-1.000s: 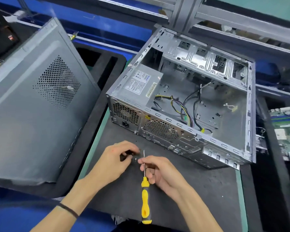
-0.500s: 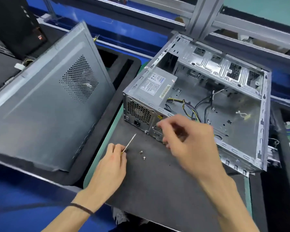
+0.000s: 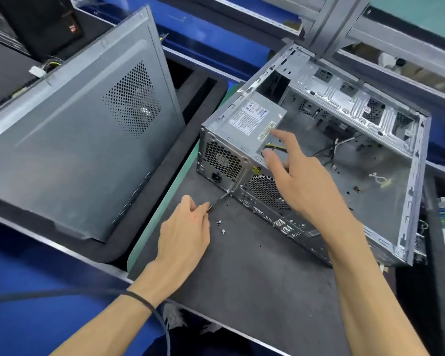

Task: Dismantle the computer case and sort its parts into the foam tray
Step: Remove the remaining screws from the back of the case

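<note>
The computer case (image 3: pixel 344 160) lies open on the dark mat (image 3: pixel 254 278). At its rear corner the left hand (image 3: pixel 184 235) grips a screwdriver (image 3: pixel 217 201), whose handle is hidden. The right hand (image 3: pixel 301 181), fingers spread, rests on the power supply (image 3: pixel 244 124), whose label is unreadable.

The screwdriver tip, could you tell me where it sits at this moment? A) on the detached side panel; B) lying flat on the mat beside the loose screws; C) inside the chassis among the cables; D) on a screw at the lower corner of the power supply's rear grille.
D: the left hand holds the screwdriver with its tip at the lower corner of the power supply rear face, while the right hand rests on top of it.
</note>
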### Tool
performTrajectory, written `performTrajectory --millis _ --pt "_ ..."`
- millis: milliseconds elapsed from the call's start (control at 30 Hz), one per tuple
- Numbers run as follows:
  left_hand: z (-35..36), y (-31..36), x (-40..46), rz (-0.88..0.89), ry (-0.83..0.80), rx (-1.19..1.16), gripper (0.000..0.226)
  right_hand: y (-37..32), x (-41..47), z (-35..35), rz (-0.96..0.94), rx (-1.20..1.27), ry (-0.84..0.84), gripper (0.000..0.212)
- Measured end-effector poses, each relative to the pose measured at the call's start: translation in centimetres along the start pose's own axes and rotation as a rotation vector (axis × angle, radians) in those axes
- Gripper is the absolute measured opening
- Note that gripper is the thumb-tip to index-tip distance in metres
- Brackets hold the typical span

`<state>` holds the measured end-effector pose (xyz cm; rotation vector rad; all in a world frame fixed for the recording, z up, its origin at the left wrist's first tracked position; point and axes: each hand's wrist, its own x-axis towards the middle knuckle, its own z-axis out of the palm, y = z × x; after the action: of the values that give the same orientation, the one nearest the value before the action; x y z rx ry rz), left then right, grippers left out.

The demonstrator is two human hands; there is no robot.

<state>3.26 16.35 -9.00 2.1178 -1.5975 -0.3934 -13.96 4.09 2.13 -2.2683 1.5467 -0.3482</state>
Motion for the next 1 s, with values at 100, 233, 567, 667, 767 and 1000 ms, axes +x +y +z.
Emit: performTrajectory --millis 100,233,567,667,767,1000 --pt "-0.1 0.5 0.0 -0.106 -0.062 -0.125 0.021 0.0 0.0 0.1 0.000 -0.016 0.003 0.048" --pt "-0.1 0.6 0.0 -0.158 -0.147 -0.199 0.022 0.1 0.1 0.2 0.016 -0.010 -0.008 0.049" --pt "0.1 -0.5 -2.2 -0.026 0.170 -0.146 0.033 0.2 0.1 0.3 0.021 -0.025 -0.016 0.051" --pt "1.5 -1.5 -2.7 -0.079 0.271 -0.130 0.025 0.2 0.0 0.3 0.016 -0.018 -0.008 0.050" --pt "2.8 -2.1 -3.3 -0.091 0.332 -0.042 0.020 0.1 -0.1 0.4 0.012 -0.020 -0.021 0.050" --pt "2.8 -1.8 -2.0 0.028 0.422 -0.012 0.027 -0.2 -0.3 -0.1 -0.030 -0.039 -0.048 0.053"
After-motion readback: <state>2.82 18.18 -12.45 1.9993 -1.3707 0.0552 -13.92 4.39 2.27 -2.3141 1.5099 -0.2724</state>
